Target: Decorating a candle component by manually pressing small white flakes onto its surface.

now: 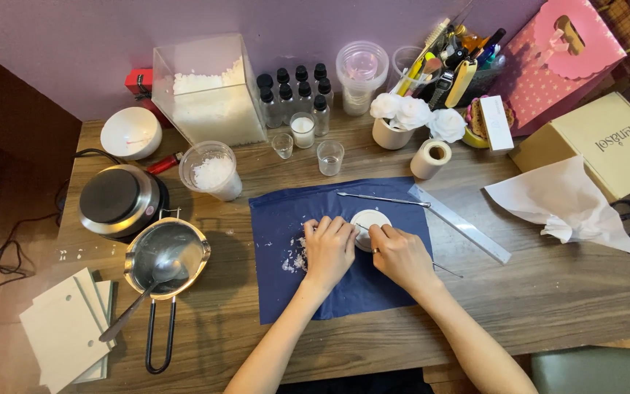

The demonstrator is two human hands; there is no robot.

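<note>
My left hand (327, 249) and my right hand (401, 255) rest on a dark blue cloth (286, 292) and both grip a small round white candle-like disc (367, 219) between them. The fingers of both hands curl around its rim, covering its lower half. White wax flakes (294, 257) lie scattered on the cloth just left of my left hand. A thin metal tool (382, 198) lies on the cloth beyond the disc.
A metal ruler (461, 223) lies right of the cloth. To the left stand a melting pot with a spoon (165, 257), a hot plate (119, 198) and a cup of wax flakes (211, 172). Small glasses, dark-capped bottles, a tape roll (430, 158), crumpled paper (559, 203) and boxes line the back.
</note>
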